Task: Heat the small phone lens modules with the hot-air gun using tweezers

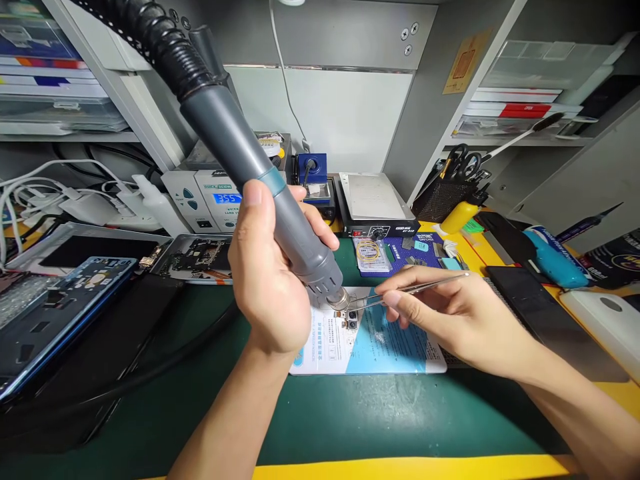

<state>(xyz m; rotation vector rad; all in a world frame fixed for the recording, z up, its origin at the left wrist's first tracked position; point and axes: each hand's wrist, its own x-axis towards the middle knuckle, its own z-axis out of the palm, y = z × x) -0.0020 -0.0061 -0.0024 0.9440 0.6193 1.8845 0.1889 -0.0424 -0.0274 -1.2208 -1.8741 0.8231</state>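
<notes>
My left hand (273,267) is wrapped round the grey handle of a hot air gun (300,233), which slants down to the right. Its metal nozzle (340,298) is just above a small phone camera module (352,320) with dark lenses. Between thumb and fingers, my right hand (440,307) pinches metal tweezers (420,287). The tweezer tips point left, close to the nozzle and the module; whether they touch the module I cannot tell. Under the module lies a white and blue printed card (395,357) on the green mat (350,420).
A hot air station (205,200) displaying 355 stands behind my left hand. Opened phones (90,300) lie at the left. At the back is a hot plate (377,200); a black mesh tool holder (440,190) and yellow bottle (457,217) stand right of it. A dark phone screen (545,320) lies right.
</notes>
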